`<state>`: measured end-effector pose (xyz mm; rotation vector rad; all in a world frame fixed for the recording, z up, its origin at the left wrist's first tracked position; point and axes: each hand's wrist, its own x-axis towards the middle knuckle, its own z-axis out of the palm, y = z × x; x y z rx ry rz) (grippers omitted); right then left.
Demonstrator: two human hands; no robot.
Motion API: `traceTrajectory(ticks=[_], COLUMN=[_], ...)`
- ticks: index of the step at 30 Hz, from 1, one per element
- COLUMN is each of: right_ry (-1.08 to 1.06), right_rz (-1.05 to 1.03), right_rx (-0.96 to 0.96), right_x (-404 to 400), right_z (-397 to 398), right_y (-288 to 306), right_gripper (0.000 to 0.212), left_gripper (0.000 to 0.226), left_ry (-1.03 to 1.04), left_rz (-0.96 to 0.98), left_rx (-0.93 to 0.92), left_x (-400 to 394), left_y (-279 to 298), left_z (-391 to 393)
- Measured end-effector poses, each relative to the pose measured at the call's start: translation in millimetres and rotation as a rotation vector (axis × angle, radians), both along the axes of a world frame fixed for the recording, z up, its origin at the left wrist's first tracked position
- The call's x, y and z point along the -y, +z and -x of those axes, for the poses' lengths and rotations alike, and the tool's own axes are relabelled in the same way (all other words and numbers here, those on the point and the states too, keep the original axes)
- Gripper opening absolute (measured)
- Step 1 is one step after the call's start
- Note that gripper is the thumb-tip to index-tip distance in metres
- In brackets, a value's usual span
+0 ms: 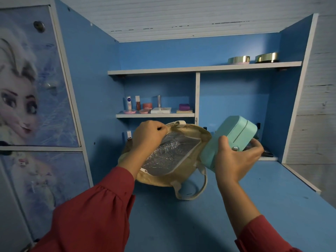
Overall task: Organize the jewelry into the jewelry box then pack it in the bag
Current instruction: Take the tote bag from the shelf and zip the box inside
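A closed mint-green jewelry box (234,135) with a metal snap is tilted in the air at the right edge of the bag's mouth. My right hand (236,159) grips it from below and the side. The beige woven bag (183,177) lies on the blue desk with its mouth open, showing a silver foil lining (171,151). My left hand (149,137) pinches the bag's upper left rim and holds the mouth open. No loose jewelry is visible.
The blue desk (200,224) stretches toward me below the bag. A low shelf (154,115) behind holds several cosmetics. Two gold round tins (252,59) sit on the top shelf. A dark flat item (267,151) lies behind the box. A cabinet door (36,88) stands at left.
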<state>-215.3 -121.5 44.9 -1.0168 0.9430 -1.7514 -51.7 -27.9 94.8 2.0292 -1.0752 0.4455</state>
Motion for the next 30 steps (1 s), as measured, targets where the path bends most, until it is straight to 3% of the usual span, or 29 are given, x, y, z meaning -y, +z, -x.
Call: traceTrajectory(ticks=[5, 11, 13, 15, 19, 30], right_ry=[0.257, 0.617, 0.689, 0.718, 0.717, 0.779], right_rz=[-0.228, -0.527, -0.565, -0.55, -0.54, -0.535], right_rx=[0.131, 0.01, 0.003, 0.019, -0.051, -0.053], right_x=[2.3, -7.7, -8.5, -10.6, -9.3, -0.6], right_z=[-15.0, -42.8, -52.4, -64.2, -90.0, -125.8], right_y=[-4.6, -24.1, -21.7, -19.0, -18.6, -36.4], right_gripper=[0.049, 0.061, 0.054, 0.042, 0.051, 0.036], left_gripper=[0.024, 0.022, 0.021, 0.02, 0.02, 0.022], left_ry=[-0.026, -0.056, -0.078, -0.094, -0.104, -0.166], left_rz=[0.017, 0.007, -0.01, -0.017, -0.011, -0.005], left_rx=[-0.012, -0.019, -0.006, 0.004, -0.008, 0.014], left_x=[3.0, 2.0, 0.6, -0.4, -1.1, -4.2], left_y=[-0.9, -0.4, -0.1, -0.3, 0.4, 1.3], left_z=[2.1, 7.8, 11.6, 14.5, 17.7, 28.6])
